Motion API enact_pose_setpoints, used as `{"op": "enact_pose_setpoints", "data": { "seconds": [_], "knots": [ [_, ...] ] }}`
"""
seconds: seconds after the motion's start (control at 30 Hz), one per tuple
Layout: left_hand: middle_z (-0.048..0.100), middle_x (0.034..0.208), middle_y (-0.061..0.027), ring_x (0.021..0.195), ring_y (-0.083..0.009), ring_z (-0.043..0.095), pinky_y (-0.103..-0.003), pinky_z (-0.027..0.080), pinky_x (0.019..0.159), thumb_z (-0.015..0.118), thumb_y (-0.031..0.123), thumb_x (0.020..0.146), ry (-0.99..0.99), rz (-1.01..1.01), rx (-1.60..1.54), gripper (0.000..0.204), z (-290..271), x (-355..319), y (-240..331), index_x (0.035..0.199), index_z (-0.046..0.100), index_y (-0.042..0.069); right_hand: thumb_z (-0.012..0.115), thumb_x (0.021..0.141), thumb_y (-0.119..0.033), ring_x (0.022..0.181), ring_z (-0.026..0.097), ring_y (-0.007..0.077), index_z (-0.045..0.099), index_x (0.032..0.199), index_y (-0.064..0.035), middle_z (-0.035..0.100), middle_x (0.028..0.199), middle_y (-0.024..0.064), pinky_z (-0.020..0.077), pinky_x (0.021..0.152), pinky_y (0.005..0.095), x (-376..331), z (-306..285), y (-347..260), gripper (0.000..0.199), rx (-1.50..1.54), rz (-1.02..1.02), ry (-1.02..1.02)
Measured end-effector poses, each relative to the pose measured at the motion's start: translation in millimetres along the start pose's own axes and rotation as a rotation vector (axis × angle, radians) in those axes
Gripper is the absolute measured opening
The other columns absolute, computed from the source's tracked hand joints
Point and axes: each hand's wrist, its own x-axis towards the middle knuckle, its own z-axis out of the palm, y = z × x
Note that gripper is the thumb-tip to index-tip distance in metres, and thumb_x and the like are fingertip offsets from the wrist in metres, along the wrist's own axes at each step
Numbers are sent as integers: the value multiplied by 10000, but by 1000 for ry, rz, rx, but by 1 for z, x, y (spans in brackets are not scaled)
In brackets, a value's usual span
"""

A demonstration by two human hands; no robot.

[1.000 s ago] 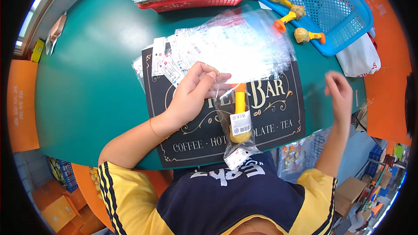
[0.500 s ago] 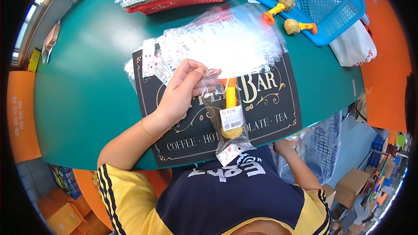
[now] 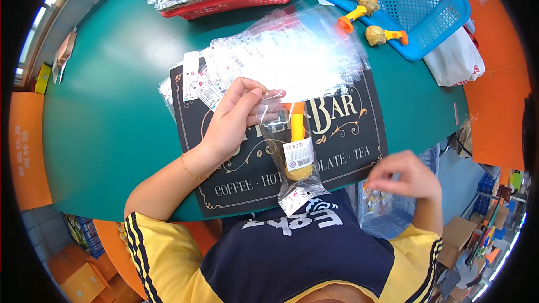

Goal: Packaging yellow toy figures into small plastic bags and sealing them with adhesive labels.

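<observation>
Head; crinkled clear bag (image 3: 296, 156) in left grip (image 3: 231, 116)

Stacked clear bags (image 3: 281, 50), matching toys (image 3: 375, 35) at a blue basket's edge (image 3: 418, 54) and cardboard boxes (image 3: 457, 231) near a green table (image 3: 106, 129) are suggesting a packing workshop.

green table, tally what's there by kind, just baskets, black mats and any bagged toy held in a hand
Red basket: 1
Blue basket: 1
Black mat: 1
Bagged toy held in the left hand: 1
Total: 4
</observation>
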Motion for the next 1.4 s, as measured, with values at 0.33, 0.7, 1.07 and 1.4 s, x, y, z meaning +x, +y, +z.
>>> {"op": "enact_pose_setpoints", "data": {
  "seconds": [0.33, 0.7, 1.07, 1.4],
  "knots": [
    [545, 1163, -247, 1020, -313, 610, -361, 507, 868, 331, 148, 973, -33, 28, -80, 103, 5, -3, 5, 997, 394, 70, 611, 880, -178, 697, 594, 96, 587, 1025, -17, 632, 899, 68, 475, 637, 201, 136, 9, -7, 218, 790, 183, 100],
    [559, 1153, -198, 970, -233, 621, -324, 516, 845, 440, 151, 952, 21, 68, 38, 170, 8, -6, 7, 1086, 423, 48, 615, 870, -103, 765, 594, 88, 568, 925, -23, 621, 856, 45, 473, 691, 202, 150, 20, 1, 108, 780, -31, 137],
    [622, 1049, -125, 893, -138, 624, -238, 505, 770, 605, 130, 888, -24, -99, 161, 336, 10, -6, 10, 1173, 518, -24, 584, 886, -81, 856, 616, 118, 554, 983, -6, 615, 948, 69, 503, 781, 236, 146, 20, -1, 126, 878, -29, 131],
    [633, 1032, -118, 886, -167, 639, -255, 510, 781, 578, 146, 907, 66, -17, 33, 184, 8, -6, 6, 1004, 553, -8, 605, 881, -123, 813, 593, 87, 586, 935, -17, 612, 847, 35, 484, 733, 206, 148, 25, 6, 120, 925, -36, 149]
  ]
}}
